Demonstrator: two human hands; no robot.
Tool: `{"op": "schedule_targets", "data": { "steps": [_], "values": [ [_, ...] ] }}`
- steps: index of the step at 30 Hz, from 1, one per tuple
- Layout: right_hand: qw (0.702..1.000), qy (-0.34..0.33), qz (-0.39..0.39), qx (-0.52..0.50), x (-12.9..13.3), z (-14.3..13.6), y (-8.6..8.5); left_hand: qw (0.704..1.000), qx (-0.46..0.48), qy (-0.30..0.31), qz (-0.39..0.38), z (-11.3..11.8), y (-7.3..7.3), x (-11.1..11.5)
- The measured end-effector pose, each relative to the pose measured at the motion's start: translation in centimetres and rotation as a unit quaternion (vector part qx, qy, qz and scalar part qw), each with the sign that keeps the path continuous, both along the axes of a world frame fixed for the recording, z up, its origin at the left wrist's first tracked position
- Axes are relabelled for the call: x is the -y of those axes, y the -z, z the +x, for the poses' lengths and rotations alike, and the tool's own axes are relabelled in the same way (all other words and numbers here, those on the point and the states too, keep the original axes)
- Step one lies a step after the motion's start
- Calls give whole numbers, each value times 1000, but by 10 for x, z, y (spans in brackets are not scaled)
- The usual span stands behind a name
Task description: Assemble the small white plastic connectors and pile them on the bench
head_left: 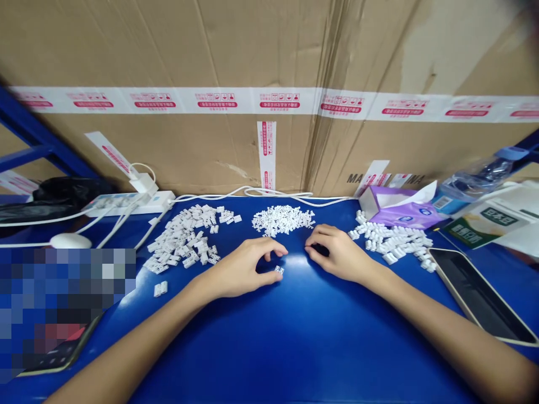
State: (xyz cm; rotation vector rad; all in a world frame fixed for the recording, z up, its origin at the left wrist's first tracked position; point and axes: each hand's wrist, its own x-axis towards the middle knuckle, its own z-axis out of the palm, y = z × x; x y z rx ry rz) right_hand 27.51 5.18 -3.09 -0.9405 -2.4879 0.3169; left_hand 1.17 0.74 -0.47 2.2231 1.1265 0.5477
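My left hand [246,264] is over the middle of the blue table, its thumb and fingers apart. A small white plastic piece with two slots [279,270] sits right at the thumb tip; whether it rests on the table or against the thumb I cannot tell. Opposite, my right hand [334,249] has its fingertips pressed together above the table, and anything between them is too small to see. Beyond both hands lies a pile of tiny white parts [282,219]. White double-slotted pieces [181,238] are heaped on the left, and white blocks [391,241] on the right.
One white piece [160,289] lies apart at left. A power strip [130,203] with cables stands behind the left heap. At right are a purple tissue pack [400,207], a plastic bottle [471,179] and a phone [482,294]. Cardboard [219,151] walls the back.
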Motion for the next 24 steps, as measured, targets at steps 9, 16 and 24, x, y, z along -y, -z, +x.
{"op": "schedule_targets", "data": {
  "steps": [9,16,24],
  "values": [
    [994,81,59,35,-18,15,2,999,15,-32,13,10,14,4],
    [989,117,78,42,-31,15,15,997,24,-57,46,17,19,7],
    [993,79,83,33,-29,18,14,997,-2,-30,64,13,20,7]
  ]
}}
